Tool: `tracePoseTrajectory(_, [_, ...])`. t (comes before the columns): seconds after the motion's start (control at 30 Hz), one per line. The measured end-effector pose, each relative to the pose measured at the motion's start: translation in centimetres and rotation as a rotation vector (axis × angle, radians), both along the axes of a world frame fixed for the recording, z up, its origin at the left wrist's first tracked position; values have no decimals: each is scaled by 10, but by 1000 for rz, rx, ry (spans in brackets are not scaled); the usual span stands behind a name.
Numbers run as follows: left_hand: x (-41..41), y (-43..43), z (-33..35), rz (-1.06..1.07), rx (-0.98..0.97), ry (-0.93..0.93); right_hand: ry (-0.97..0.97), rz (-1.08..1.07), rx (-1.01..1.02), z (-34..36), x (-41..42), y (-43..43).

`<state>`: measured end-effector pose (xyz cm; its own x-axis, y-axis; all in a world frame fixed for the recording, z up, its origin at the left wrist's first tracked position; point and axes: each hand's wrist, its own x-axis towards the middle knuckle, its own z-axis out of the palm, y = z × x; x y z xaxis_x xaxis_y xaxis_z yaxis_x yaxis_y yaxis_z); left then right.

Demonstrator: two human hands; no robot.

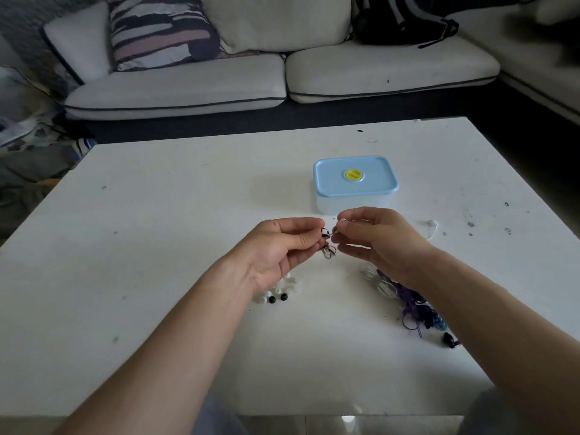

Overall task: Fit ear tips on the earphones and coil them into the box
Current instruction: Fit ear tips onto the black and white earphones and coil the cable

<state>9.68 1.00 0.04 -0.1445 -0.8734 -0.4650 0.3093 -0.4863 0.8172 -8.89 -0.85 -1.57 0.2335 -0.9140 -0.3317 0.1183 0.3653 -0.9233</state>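
Head view: left hand (279,246) is pinching a tiny earbud (324,232), right hand (376,243) is pinching a white ear tip (342,221), likely soft, light and slippery.

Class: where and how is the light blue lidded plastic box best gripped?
Probably from above, fingers under the overhanging lid rim on the left and right sides of the light blue lidded plastic box: it sits flat, closed, those sides unobstructed.

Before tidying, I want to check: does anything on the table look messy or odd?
The earphone cables lie tangled in a heap by the right hand; loose ear tips are scattered near the left hand.
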Motion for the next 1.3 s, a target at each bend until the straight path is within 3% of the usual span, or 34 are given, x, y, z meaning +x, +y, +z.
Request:
tracePoseTrajectory(0.2, [0,0,1,-1,-47,-87,-6,-72,-60,2,3,-2])
tracePoseTrajectory(0.43, [-7,1,-3,53,-96,-148,76,36,-113,6,9,0])
tracePoseTrajectory(0.77, [-2,-6,-8,16,-128,-161,268,42,-366,-3,4,-4])
tracePoseTrajectory(0.83, [11,-11,-12,-41,-219,-394,278,24,-362,-5,3,-6])
tracePoseTrajectory(0.93, [34,-18,-30,-223,-359,-1051,264,10,-315,-9,2,-7])
tracePoseTrajectory(0.97, [36,-18,-37,-323,-354,-1178,262,9,-301,-10,1,-7])
tracePoseTrajectory(1.07, [31,-19,-54,-542,-287,-1331,251,10,-273,-11,0,-7])
tracePoseTrajectory(1.3, [24,-23,-61,-535,-259,-1407,239,43,-254,-11,-4,-8])
